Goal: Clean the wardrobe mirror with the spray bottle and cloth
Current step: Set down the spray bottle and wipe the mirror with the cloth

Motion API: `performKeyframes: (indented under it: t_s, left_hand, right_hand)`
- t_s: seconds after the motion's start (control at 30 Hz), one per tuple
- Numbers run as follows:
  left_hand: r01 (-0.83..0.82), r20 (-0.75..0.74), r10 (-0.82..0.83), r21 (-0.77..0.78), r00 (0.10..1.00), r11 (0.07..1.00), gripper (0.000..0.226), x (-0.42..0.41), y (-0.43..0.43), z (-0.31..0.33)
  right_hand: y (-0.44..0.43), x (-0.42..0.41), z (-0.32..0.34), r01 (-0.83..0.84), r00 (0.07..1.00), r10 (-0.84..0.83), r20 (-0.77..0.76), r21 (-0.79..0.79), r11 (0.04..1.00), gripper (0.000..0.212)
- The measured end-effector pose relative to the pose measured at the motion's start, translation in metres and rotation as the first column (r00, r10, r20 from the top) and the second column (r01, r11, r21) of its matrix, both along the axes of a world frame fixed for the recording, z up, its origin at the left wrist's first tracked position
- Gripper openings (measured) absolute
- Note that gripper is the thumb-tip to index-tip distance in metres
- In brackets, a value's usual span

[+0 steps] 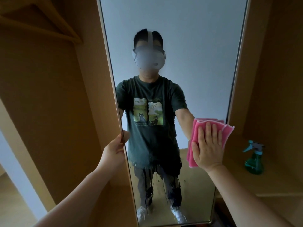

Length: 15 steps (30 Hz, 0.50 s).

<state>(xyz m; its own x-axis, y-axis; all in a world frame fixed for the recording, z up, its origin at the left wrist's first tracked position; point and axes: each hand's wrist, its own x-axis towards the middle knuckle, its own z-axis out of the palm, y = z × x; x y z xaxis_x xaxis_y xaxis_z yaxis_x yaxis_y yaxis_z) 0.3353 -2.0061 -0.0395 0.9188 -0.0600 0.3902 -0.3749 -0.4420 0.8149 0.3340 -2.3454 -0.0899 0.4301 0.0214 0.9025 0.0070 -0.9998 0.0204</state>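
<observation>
A tall wardrobe mirror (188,46) in a thin pale frame fills the middle of the head view. Streaks and drops of liquid run down its lower part. My right hand (207,145) lies flat with straight fingers on a folded pink cloth (198,128) and presses it against the glass near the mirror's right edge. My left hand (116,149) grips the mirror's left edge, the thumb on the front of the glass. A green spray bottle (254,158) with a blue trigger head stands upright on a wooden shelf to the right, apart from both hands.
Wooden wardrobe panels (57,95) flank the mirror on both sides. A wooden shelf (270,182) at the right carries the bottle. A person with a headset on shows as a reflection in the glass. A pale floor strip shows at the lower left.
</observation>
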Motion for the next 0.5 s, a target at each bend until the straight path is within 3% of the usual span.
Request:
performKeyframes:
  t_s: [0.27,0.5]
  left_hand:
    - [0.013,-0.036,-0.013,-0.016,0.999,1.000,0.075,0.000,0.001,0.000]
    - [0.013,-0.040,-0.013,-0.014,0.999,1.000,0.073,0.004,0.002,0.000]
  right_hand:
    - [-0.011,0.012,0.082,-0.011,0.986,0.011,0.169,0.000,1.000,0.062]
    - [-0.014,0.019,0.182,0.005,0.977,0.001,0.213,-0.025,1.000,0.061]
